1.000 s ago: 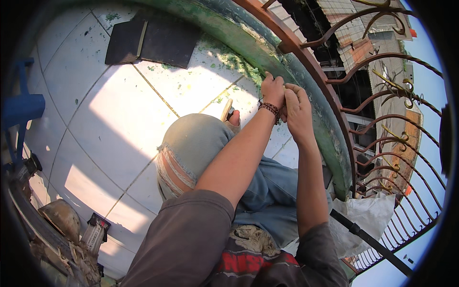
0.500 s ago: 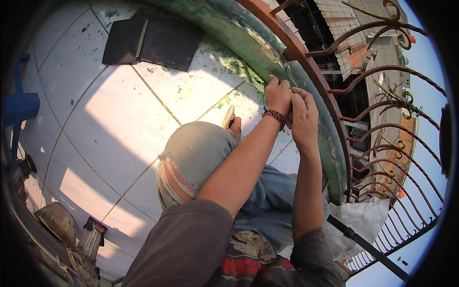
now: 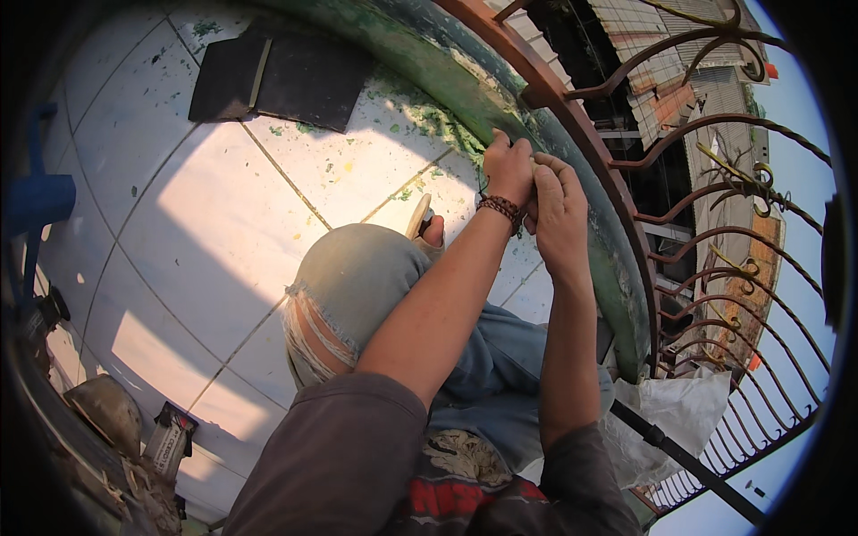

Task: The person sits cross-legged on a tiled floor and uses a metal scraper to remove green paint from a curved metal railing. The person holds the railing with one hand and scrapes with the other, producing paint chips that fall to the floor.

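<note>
Close by is a bent knee in torn blue jeans [image 3: 357,286], above a white tile floor [image 3: 223,223]. Both arms reach out to a low green curb [image 3: 572,170] with worn paint. The left hand [image 3: 508,168], with a bead bracelet [image 3: 500,208] on its wrist, rests on the curb with fingers curled. The right hand [image 3: 559,210] sits just beside it, touching it, fingers bent too. You cannot tell what they pinch. Past the curb stands a curly rust-red iron railing [image 3: 715,179]. Far off on the floor lies a flat black mat [image 3: 286,76].
</note>
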Demonstrator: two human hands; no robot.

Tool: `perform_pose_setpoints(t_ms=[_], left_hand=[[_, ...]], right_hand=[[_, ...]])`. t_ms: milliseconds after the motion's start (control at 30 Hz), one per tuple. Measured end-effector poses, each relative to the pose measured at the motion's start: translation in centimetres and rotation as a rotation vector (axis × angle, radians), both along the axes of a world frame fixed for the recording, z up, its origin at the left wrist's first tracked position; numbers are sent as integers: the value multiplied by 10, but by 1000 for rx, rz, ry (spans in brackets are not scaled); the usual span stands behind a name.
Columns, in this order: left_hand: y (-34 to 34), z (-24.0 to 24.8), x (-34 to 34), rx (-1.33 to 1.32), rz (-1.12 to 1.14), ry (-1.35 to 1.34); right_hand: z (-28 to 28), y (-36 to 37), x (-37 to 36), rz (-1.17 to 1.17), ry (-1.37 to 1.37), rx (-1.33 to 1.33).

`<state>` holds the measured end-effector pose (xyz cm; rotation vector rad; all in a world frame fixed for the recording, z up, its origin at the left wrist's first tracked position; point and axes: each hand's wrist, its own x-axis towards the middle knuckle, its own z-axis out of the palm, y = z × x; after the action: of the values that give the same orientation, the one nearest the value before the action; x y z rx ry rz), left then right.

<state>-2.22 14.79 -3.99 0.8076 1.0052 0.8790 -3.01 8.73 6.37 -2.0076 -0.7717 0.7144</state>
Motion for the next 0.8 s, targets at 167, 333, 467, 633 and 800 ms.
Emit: perform_pose_setpoints(t_ms=[167,333,467,633,800], left_hand=[[14,-25,-2,-257,-1,-164],[11,-18,-6,-262,-66,-125],[-1,-17,0,-66,-36,96],[4,-19,0,-281,-60,-131],[16,-25,-2,-109,-86,-34]], right_hand=[[-9,9,-5,13,-7,-51],[-6,5,-12,-32,-51,-5],[5,-1,-14,-69,65,-69],[-15,-2,2,-46,26,-66],[-12,8,-2,10,-62,-46]])
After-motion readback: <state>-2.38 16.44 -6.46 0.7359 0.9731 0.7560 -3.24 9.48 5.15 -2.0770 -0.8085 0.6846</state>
